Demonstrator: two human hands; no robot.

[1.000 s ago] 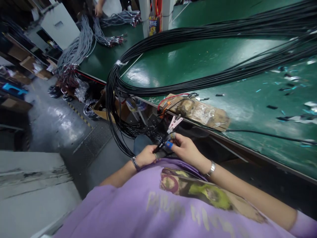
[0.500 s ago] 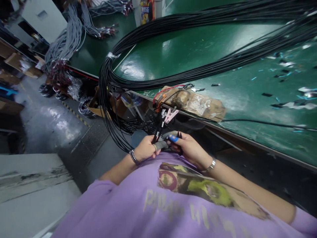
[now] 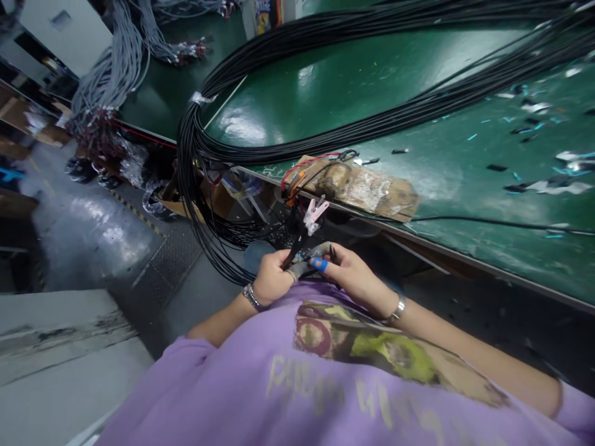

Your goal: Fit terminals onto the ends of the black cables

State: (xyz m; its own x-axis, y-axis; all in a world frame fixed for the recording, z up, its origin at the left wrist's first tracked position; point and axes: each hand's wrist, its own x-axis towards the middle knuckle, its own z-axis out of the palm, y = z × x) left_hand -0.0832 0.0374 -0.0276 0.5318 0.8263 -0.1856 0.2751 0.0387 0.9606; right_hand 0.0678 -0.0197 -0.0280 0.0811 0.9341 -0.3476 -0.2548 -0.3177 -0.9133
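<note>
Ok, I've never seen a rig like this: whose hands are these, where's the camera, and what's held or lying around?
No machine here: these are a person's own hands, seen from a camera worn on the head, looking forward and down. The left hand grips black cable; the right hand, its thumb wrapped in blue, meets it. Exactly what's between the fingertips is too small to tell. A pink clip shows just beyond. The green table bears a long black cable bundle, a brown block and scattered scraps.
</note>
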